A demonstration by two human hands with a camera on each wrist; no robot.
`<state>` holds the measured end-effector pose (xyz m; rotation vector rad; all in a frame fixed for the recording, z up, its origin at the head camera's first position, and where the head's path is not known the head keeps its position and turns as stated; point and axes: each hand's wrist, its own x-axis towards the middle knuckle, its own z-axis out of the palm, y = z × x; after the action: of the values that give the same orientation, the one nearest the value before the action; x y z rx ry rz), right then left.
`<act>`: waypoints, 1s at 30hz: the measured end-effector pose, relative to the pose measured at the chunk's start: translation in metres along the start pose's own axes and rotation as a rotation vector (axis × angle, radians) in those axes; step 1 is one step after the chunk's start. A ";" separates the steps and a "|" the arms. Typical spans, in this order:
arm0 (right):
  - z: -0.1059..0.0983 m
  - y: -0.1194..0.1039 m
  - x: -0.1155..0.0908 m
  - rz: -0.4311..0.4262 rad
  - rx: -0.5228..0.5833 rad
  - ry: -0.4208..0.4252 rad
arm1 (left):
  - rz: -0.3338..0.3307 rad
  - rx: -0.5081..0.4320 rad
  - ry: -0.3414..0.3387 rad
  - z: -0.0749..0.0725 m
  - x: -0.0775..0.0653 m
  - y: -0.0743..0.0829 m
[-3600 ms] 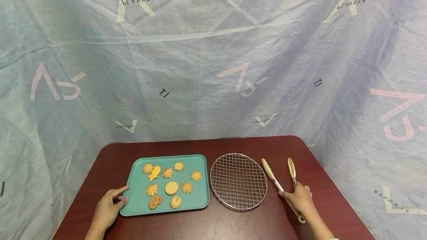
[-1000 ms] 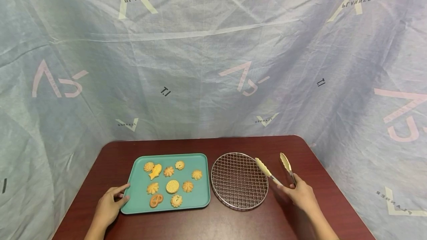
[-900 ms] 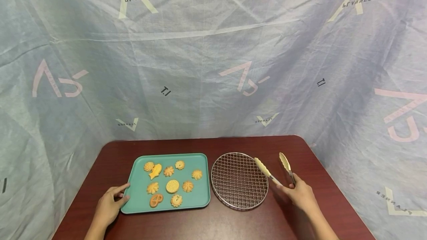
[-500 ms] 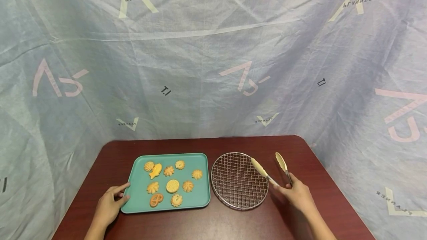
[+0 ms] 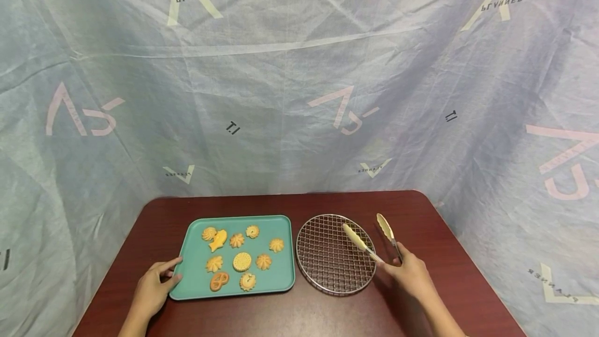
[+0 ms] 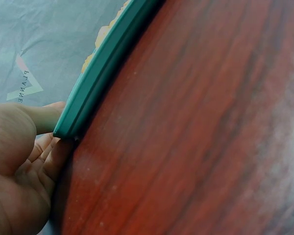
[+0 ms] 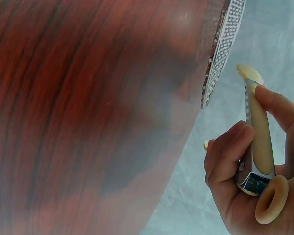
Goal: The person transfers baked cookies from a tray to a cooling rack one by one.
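My left hand [image 5: 152, 289] grips the left edge of a green tray [image 5: 191, 254], thumb above and fingers below the rim in the left wrist view. Several cookies lie on it, among them a pretzel [image 5: 219, 281], a fish-shaped cookie [image 5: 218, 241] and a round dotted one [image 5: 242, 261]. My right hand [image 5: 414, 274] holds metal tongs [image 7: 261, 139] with cream tips and a hanging ring, raised off the table. Their arms are spread, with nothing between the tips. The left tip overlaps the round wire rack [image 5: 323, 259]; the right one is beyond the rack's right rim.
The tray and rack stand side by side on a dark red table [image 5: 299, 316], a narrow gap between them. A grey printed cloth [image 5: 281, 92] hangs behind the table and along both sides.
My right hand has lifted the tongs from the table and carried them left, so one tip is now over the rack. The left hand and tray stay put.
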<state>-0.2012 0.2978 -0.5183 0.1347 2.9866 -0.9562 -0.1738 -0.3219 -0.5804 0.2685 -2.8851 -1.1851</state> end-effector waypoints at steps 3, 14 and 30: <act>0.001 -0.003 -0.001 -0.007 0.003 -0.002 | -0.004 -0.006 -0.004 0.000 0.000 0.000; 0.008 -0.012 -0.003 -0.039 0.004 0.000 | -0.001 -0.010 -0.003 0.001 -0.001 -0.001; 0.014 -0.025 -0.004 -0.071 0.018 -0.024 | 0.003 -0.010 0.002 0.001 -0.001 0.001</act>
<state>-0.1994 0.2693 -0.5149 0.0169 2.9806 -0.9833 -0.1730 -0.3203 -0.5802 0.2641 -2.8760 -1.1982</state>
